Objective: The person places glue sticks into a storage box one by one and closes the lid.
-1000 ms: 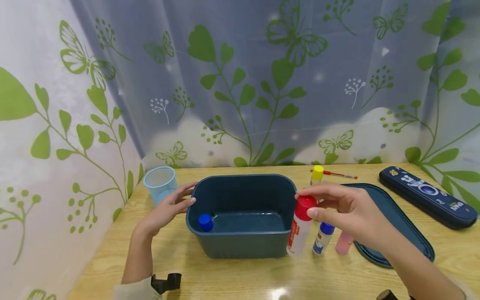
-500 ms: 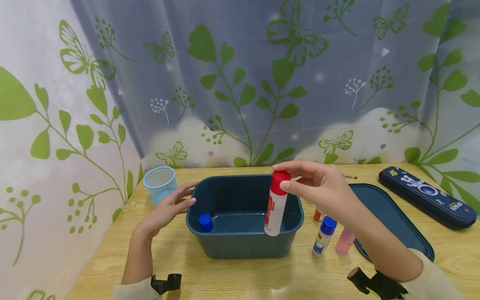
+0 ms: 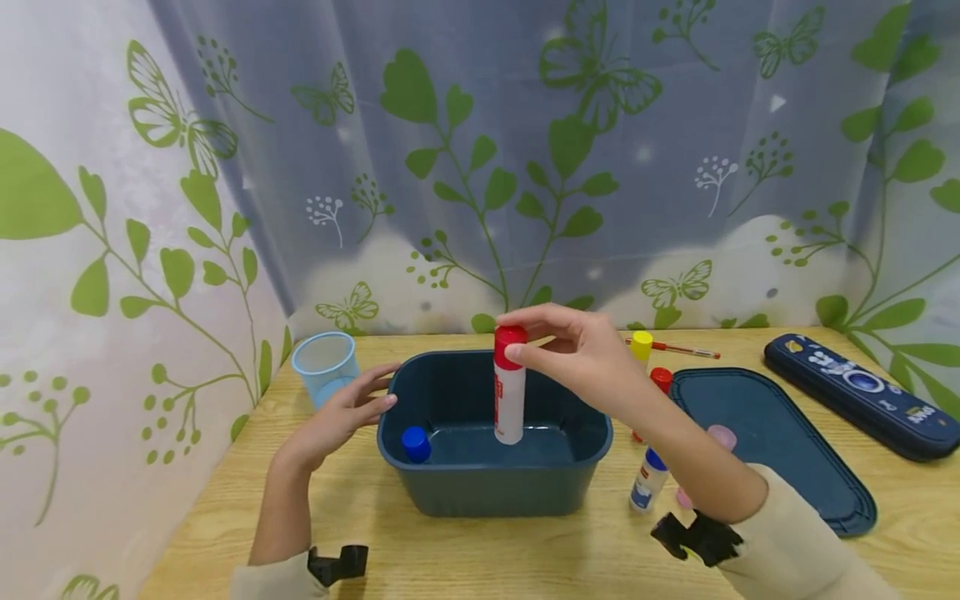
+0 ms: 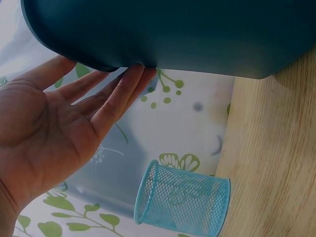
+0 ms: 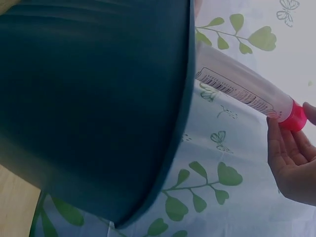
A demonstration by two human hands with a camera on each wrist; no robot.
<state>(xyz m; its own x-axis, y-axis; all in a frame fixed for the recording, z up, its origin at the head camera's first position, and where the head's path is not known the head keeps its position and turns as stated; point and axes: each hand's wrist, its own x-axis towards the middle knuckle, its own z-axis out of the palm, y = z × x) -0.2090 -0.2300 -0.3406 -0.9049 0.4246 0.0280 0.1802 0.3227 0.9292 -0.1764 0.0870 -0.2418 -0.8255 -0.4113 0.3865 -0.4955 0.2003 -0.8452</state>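
Observation:
My right hand pinches the red cap of a large white glue stick. It hangs nearly upright over the inside of a dark teal bin. In the right wrist view the lower end of the glue stick is cut off by the bin's rim. Against the bin's left end rests my left hand; the left wrist view shows its fingers extended and touching the outer wall. A blue-capped item stands in the bin's left corner, its body mostly hidden.
Right of the bin stand smaller glue sticks with blue, yellow and red caps, plus a pink item partly behind the forearm. Beyond are a flat lid, pen and pencil case. A blue mesh cup stands left.
My right hand has carried the glue stick leftward and up, from beside the bin's right end to over its middle. The left hand stays at the bin's left end.

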